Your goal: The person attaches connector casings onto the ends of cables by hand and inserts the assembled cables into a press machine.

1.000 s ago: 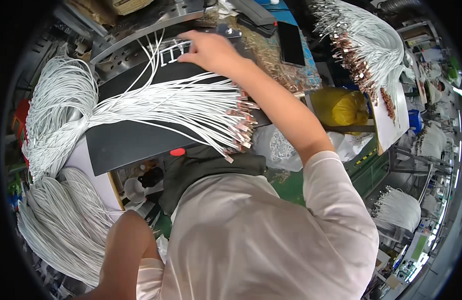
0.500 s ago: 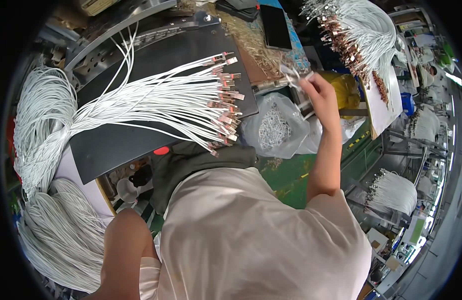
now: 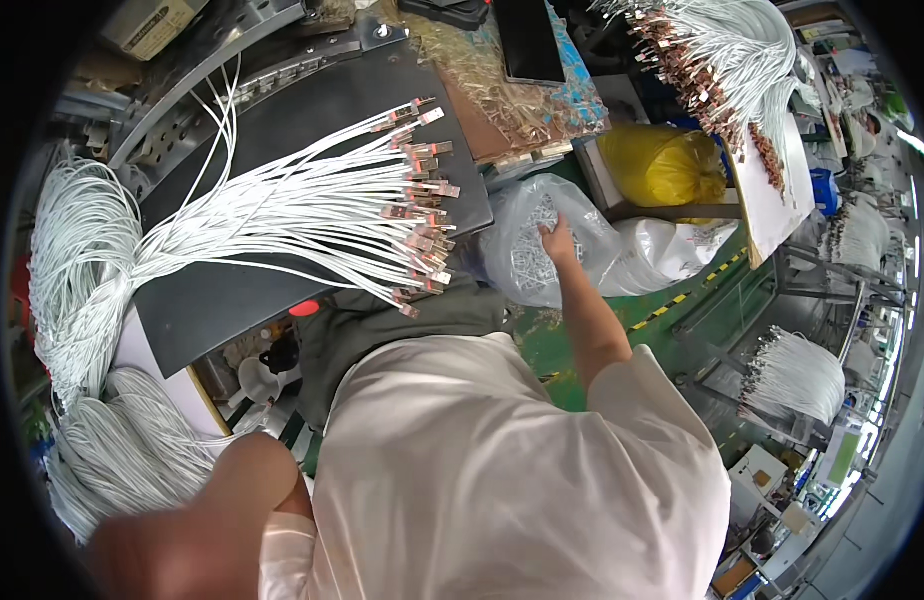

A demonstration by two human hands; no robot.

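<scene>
My right hand (image 3: 556,242) reaches into a clear plastic bag (image 3: 602,235) that holds many small white plastic pieces (image 3: 530,258). Its fingers look curled beside the thumb, right at the pieces; what they hold, if anything, is too small to make out. Of my left arm (image 3: 252,475), only a bent, partly blurred stretch shows at the lower left, and the hand is out of sight. To the left of the bag, a fanned bundle of white cables (image 3: 312,215) lies across a black board (image 3: 362,85), metal plugs toward the right.
A phone (image 3: 530,40) lies on the worn worktop behind the bag. Right of it are a yellow bag (image 3: 662,165) and another cable bundle (image 3: 742,50) with copper-coloured ends. Coiled cables (image 3: 87,240) hang at the left. More cables (image 3: 797,375) rest on a rack further right.
My right hand has come down and left from the worktop edge, where it held something white and blurred, into the clear bag. My left arm has swung outward to the lower left.
</scene>
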